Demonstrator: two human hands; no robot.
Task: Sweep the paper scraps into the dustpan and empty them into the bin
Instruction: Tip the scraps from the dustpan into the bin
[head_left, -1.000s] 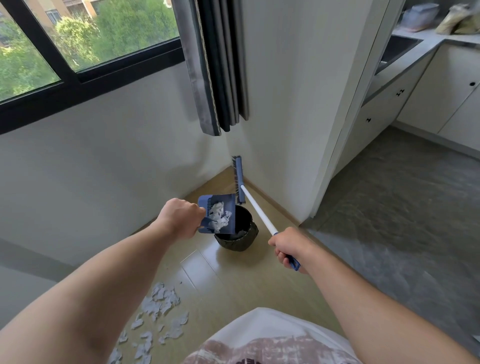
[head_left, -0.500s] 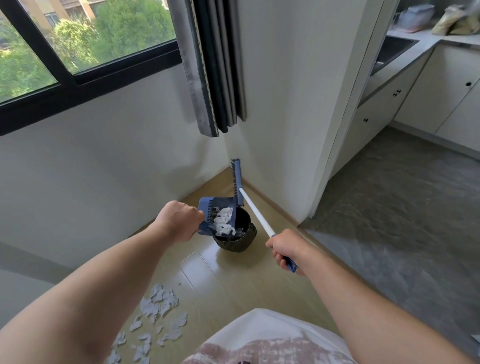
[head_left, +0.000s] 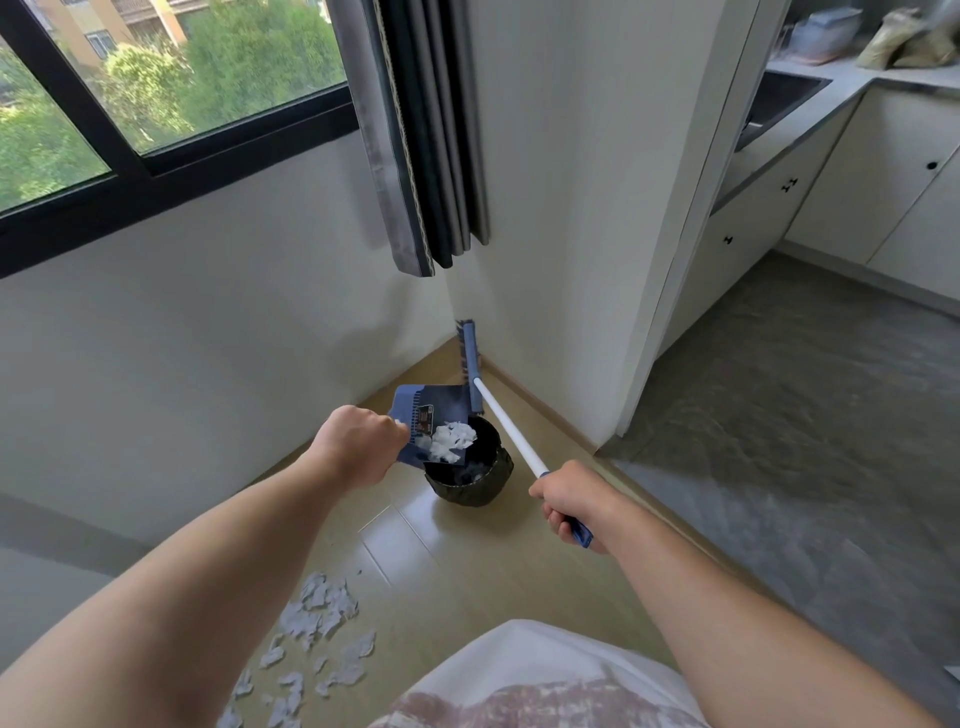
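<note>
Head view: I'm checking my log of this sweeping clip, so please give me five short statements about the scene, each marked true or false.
1. The left hand grips the blue plastic dustpan, tilted over the round black bin. True.
2. The dustpan is empty. False: white paper scraps lie at its lower edge, above the bin.
3. The right hand holds the white-handled blue broom. True.
4. The broom's head sits inside the bin. False: the broom head is beyond the bin, by the wall corner.
5. The floor has no scraps on it. False: a scatter of scraps lies on the wooden floor near the person.
</note>
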